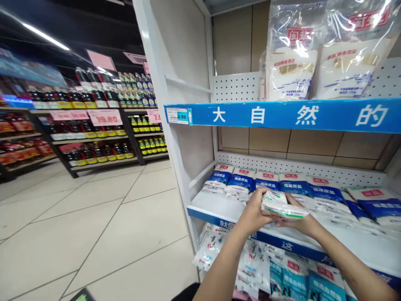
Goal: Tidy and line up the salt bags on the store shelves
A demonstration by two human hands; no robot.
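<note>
Between my two hands, above the front of the middle shelf (213,203), are white salt packets (283,209) with green print, seemingly two pressed together. My left hand (255,213) grips their left side, thumb towards me. On the right side my right hand (299,219) closes round them, its fingers partly hidden behind the plastic. Just behind both hands stands a row of blue-and-white salt bags (293,184) with red labels, leaning at the back of that shelf.
Overhead runs an upper shelf with a blue edge strip (232,115) and large clear salt bags (291,71). Below hang or lie teal bags (294,278) and white bags (253,267). A white side panel (156,83) borders the tiled aisle floor (125,234). Bottle racks (94,138) stand further left.
</note>
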